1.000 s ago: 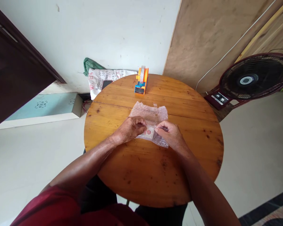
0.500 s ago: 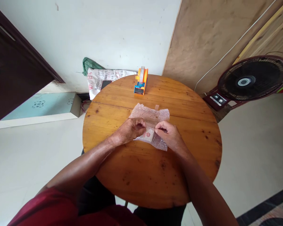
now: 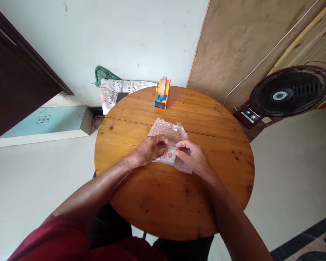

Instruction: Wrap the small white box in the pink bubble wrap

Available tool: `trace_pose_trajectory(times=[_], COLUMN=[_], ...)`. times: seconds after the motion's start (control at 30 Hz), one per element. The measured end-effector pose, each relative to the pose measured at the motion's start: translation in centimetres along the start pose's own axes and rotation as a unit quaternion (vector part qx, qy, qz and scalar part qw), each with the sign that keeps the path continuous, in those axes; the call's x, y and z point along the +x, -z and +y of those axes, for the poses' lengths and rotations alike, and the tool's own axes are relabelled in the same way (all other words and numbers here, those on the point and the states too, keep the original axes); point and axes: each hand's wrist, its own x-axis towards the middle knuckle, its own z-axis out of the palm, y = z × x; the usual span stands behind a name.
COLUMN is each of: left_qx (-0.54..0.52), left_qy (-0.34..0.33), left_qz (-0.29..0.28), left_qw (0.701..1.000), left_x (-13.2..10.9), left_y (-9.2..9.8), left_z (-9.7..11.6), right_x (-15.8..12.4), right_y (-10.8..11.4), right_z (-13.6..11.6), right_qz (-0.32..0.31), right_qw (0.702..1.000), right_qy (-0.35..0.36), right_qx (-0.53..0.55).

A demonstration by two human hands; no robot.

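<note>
A sheet of clear bubble wrap (image 3: pixel 164 127) lies on the table, with a small pale box (image 3: pixel 169 156) printed in red at its near part. My left hand (image 3: pixel 150 150) is closed in a pinch on the wrap at the box's left side. From the right, my right hand (image 3: pixel 192 155) grips the wrap between thumb and index finger at the box's far right corner. A short strip of clear tape (image 3: pixel 177 127) sticks to the far edge of the wrap. The fingertips partly hide the wrap's folded edge.
On the round wooden table (image 3: pixel 141 203), an orange and blue tape dispenser (image 3: pixel 163 93) stands near the far edge. A dark red fan (image 3: pixel 290 92) is to the right. Behind the table on the left lie a printed white sack (image 3: pixel 108 98) and a green bag (image 3: pixel 104 75).
The wrap's far right part has drawn inward to the left, and the tape strip with it. My right hand has shifted slightly left, while my left hand stays nearly still.
</note>
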Motion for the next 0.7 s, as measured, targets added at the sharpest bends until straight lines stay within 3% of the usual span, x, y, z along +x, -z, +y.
trace_pose_trajectory(times=[0.4, 0.7], left_qx=[0.048, 0.030], left_qy=[0.005, 0.018], left_qz=[0.008, 0.002], left_qw=[0.999, 0.999], left_x=[-0.1, -0.1], left_y=[0.2, 0.0], left_z=[0.1, 0.1], right_x=[0.2, 0.2], right_y=[-0.9, -0.8], right_z=[1.5, 1.4], right_qz=[0.029, 0.019], right_qw=[0.999, 0.999], right_qy=[0.043, 0.036], right_qx=[0.004, -0.008])
